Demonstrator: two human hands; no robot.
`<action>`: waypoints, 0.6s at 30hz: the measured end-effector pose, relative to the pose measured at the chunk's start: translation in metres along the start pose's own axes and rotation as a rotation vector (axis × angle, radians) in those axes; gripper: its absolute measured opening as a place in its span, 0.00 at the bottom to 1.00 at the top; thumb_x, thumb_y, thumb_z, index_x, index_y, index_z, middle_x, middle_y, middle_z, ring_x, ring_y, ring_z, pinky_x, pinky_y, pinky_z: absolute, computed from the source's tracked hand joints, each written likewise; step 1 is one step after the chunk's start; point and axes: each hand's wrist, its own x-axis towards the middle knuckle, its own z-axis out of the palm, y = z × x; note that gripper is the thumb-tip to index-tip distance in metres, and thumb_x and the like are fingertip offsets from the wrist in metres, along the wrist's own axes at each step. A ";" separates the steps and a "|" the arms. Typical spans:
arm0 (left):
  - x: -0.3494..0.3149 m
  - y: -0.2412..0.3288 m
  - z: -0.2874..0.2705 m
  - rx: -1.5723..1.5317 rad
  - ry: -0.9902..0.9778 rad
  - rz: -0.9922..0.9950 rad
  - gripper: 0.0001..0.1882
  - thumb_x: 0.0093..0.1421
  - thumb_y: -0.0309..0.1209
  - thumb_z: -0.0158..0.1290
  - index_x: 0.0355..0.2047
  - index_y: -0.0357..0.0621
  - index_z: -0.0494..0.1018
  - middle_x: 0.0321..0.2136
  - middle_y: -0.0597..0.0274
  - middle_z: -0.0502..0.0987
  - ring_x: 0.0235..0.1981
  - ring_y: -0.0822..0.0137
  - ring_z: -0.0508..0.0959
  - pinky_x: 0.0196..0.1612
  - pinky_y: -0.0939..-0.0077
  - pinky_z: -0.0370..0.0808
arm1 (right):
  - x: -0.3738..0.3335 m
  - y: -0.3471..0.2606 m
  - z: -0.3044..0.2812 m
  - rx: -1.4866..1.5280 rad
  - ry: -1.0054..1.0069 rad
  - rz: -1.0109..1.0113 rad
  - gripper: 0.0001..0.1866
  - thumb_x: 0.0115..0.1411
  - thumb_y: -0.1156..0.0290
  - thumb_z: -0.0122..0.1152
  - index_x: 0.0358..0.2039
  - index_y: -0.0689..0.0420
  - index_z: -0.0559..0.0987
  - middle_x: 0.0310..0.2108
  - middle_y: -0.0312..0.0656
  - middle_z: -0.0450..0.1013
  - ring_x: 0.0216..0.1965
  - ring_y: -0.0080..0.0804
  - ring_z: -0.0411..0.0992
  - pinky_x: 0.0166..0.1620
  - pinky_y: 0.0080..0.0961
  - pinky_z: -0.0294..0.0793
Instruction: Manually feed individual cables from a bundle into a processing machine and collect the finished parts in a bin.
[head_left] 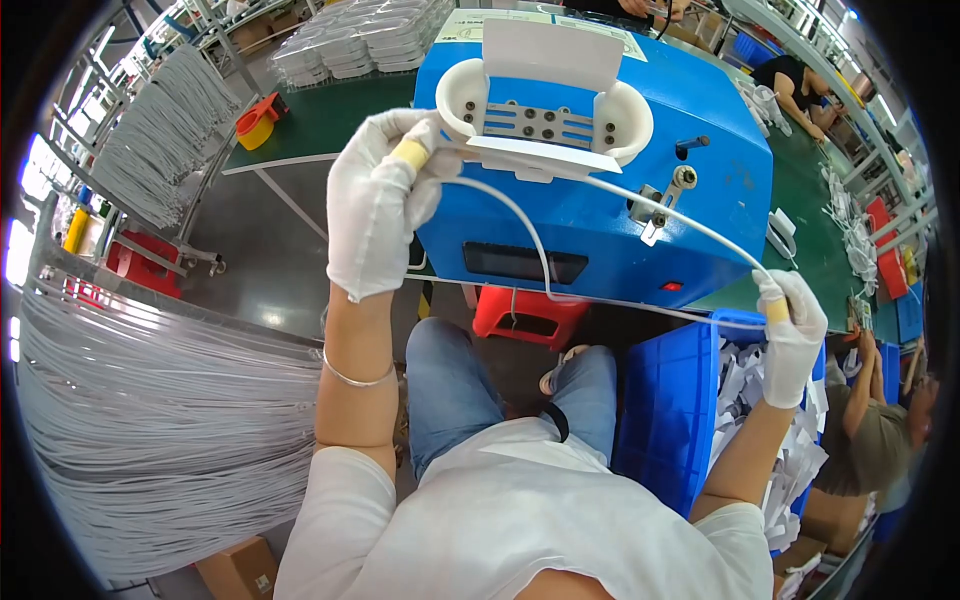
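Your left hand (pixel 378 200), gloved, is closed around one end of a white cable (pixel 535 240) at the white cradle (pixel 545 120) on the blue machine (pixel 620 190). Your right hand (pixel 792 335) pinches the cable's other end above a blue bin (pixel 670 400) of white scraps. The machine sits on a green counter (pixel 320 120); bundles of white cables (pixel 150 410) hang at your left.
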 end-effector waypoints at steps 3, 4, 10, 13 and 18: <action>0.002 -0.002 0.007 0.066 0.065 -0.014 0.08 0.62 0.29 0.51 0.37 0.36 0.71 0.22 0.62 0.76 0.13 0.86 0.63 0.15 0.94 0.57 | 0.008 0.006 -0.002 -0.041 -0.005 -0.023 0.07 0.60 0.74 0.55 0.33 0.66 0.78 0.23 0.30 0.64 0.26 0.14 0.58 0.29 0.13 0.55; 0.001 -0.003 0.009 0.067 0.064 -0.015 0.08 0.62 0.29 0.51 0.37 0.36 0.71 0.22 0.62 0.76 0.13 0.86 0.63 0.15 0.94 0.57 | 0.009 0.008 -0.002 -0.041 -0.005 -0.021 0.07 0.60 0.74 0.55 0.33 0.66 0.78 0.23 0.30 0.64 0.26 0.14 0.58 0.29 0.13 0.55; -0.001 -0.013 0.014 0.227 0.137 -0.019 0.08 0.61 0.28 0.53 0.35 0.35 0.70 0.24 0.61 0.76 0.19 0.83 0.71 0.20 0.92 0.65 | 0.024 0.014 -0.010 -0.037 -0.002 -0.010 0.09 0.60 0.69 0.55 0.31 0.62 0.78 0.22 0.27 0.64 0.22 0.11 0.56 0.23 0.10 0.49; -0.001 -0.022 0.021 0.379 0.151 0.300 0.06 0.60 0.24 0.53 0.36 0.35 0.70 0.27 0.64 0.75 0.27 0.78 0.74 0.30 0.85 0.72 | 0.048 0.004 -0.026 -0.019 0.098 0.050 0.11 0.62 0.67 0.53 0.32 0.61 0.78 0.21 0.26 0.63 0.20 0.10 0.54 0.22 0.11 0.48; -0.014 -0.027 0.013 0.353 0.144 0.299 0.15 0.62 0.28 0.51 0.48 0.36 0.68 0.25 0.66 0.73 0.27 0.80 0.73 0.31 0.88 0.70 | 0.108 0.025 -0.012 -0.092 -0.013 -0.087 0.10 0.61 0.67 0.53 0.32 0.60 0.79 0.21 0.28 0.66 0.21 0.11 0.57 0.23 0.11 0.54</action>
